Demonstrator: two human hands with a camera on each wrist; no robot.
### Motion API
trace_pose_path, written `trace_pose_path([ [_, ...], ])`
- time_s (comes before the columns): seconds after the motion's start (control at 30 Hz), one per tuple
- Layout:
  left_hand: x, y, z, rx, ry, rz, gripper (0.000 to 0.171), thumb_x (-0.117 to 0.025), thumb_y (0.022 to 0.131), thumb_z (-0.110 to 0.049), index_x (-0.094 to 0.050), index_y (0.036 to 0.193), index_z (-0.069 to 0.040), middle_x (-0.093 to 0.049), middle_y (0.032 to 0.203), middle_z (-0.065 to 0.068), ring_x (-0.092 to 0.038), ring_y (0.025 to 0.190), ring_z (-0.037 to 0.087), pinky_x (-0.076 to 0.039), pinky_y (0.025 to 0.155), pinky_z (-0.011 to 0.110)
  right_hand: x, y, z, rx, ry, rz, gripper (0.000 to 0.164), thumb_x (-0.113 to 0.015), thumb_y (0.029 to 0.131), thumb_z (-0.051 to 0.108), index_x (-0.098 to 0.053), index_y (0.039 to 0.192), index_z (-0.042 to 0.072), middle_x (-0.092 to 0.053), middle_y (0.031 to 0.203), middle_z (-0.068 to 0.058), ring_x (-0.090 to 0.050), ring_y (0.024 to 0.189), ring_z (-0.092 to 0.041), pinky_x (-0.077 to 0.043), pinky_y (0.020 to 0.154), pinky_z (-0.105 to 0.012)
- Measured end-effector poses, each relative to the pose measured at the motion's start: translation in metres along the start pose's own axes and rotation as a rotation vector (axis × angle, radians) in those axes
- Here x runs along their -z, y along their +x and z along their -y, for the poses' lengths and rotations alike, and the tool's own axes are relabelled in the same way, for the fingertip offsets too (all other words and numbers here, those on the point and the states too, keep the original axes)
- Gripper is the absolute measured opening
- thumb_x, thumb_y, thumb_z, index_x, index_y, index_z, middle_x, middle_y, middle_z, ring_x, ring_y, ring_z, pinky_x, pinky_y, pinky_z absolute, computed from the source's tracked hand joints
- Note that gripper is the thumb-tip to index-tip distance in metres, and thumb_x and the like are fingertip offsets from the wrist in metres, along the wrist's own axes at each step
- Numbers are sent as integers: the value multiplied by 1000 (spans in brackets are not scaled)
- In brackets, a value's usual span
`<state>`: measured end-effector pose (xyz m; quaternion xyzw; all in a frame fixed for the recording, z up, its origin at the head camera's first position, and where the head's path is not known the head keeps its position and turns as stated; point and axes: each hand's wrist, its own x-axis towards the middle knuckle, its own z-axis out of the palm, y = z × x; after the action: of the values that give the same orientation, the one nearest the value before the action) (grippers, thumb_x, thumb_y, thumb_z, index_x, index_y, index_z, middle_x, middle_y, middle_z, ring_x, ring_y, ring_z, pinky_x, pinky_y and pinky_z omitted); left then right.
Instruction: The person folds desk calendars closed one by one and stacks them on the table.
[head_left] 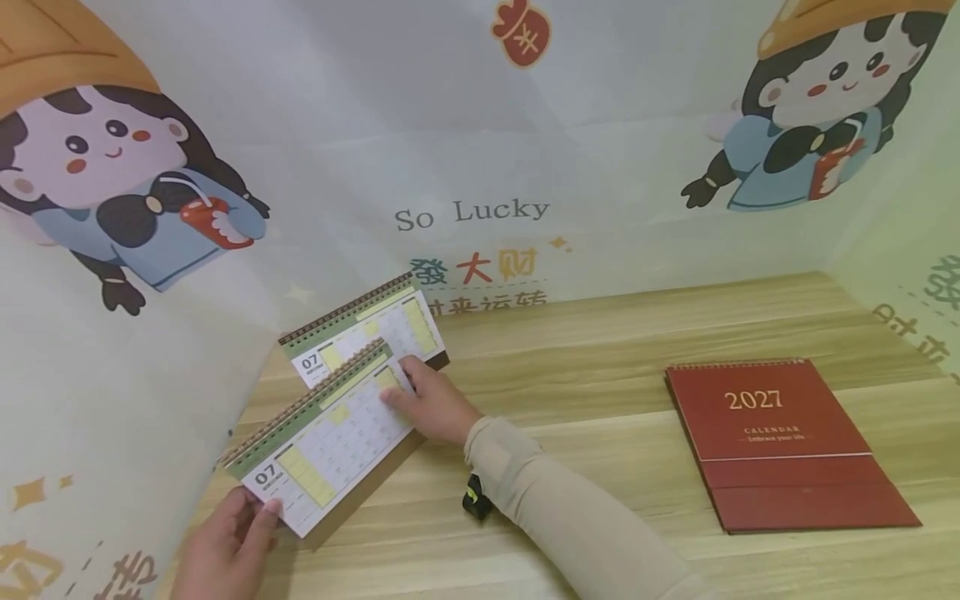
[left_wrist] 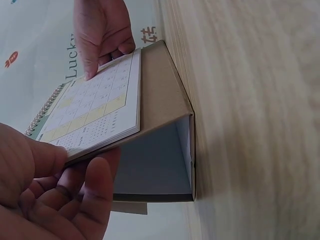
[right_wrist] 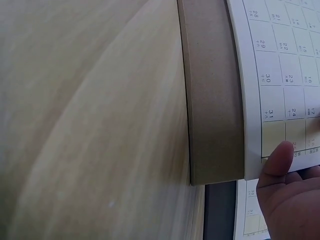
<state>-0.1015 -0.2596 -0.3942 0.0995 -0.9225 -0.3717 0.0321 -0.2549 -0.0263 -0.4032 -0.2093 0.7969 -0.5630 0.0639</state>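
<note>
Both hands hold the nearer desk calendar [head_left: 337, 442], a spiral-bound one with a green band and a page marked 07, on a brown card stand. My left hand [head_left: 228, 542] pinches its lower left corner, thumb on the page and fingers behind, as the left wrist view shows. At the other end my right hand [head_left: 435, 404] grips the right edge, its thumb [right_wrist: 280, 157] on the printed page. Just behind stands a second, similar calendar [head_left: 427, 329] with a dark base, also showing 07. The nearer calendar partly covers it.
A red 2027 calendar [head_left: 787, 450] lies on the right of the wood-grain table [head_left: 585, 492]. Printed sheets with cartoon figures wall the table at the back [head_left: 630, 167] and both sides. A small black object [head_left: 476, 498] shows beside the right sleeve.
</note>
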Motion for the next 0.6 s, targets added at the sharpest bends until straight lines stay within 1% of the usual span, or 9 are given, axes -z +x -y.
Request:
trace_pose_path([
  [0.17, -2, -1, -3, -17, 27, -41, 32, -50, 104, -12, -50, 132, 4, -65, 116, 25, -66, 102, 34, -54, 67, 20, 2, -1, 0, 7, -9, 0, 23, -59, 101, 24, -52, 119, 11, -66, 88, 3, -61, 74, -9, -49, 67, -26],
  [0.33, -3, -1, -3, -29, 60, -52, 32, -50, 104, -12, -50, 131, 6, -65, 116, 26, -66, 102, 35, -55, 67, 23, 2, -2, 0, 5, -7, -2, 22, -59, 102, 24, -52, 117, 11, -66, 87, 3, -61, 72, -9, -48, 65, -25],
  [0.47, -4, 0, -2, -27, 66, -39, 34, -49, 105, -13, -48, 132, 7, -63, 119, 28, -64, 106, 39, -57, 70, 26, 1, -2, 0, -1, -14, -9, 21, -59, 101, 25, -52, 116, 12, -65, 85, 3, -60, 70, -10, -48, 64, -26],
  [0.6, -3, 1, -1, -39, 76, -49, 33, -49, 105, -13, -49, 131, 6, -63, 118, 28, -65, 104, 39, -56, 68, 25, 1, -3, 1, -8, -23, -13, 20, -59, 101, 25, -52, 114, 12, -65, 84, 3, -59, 69, -10, -48, 64, -26],
])
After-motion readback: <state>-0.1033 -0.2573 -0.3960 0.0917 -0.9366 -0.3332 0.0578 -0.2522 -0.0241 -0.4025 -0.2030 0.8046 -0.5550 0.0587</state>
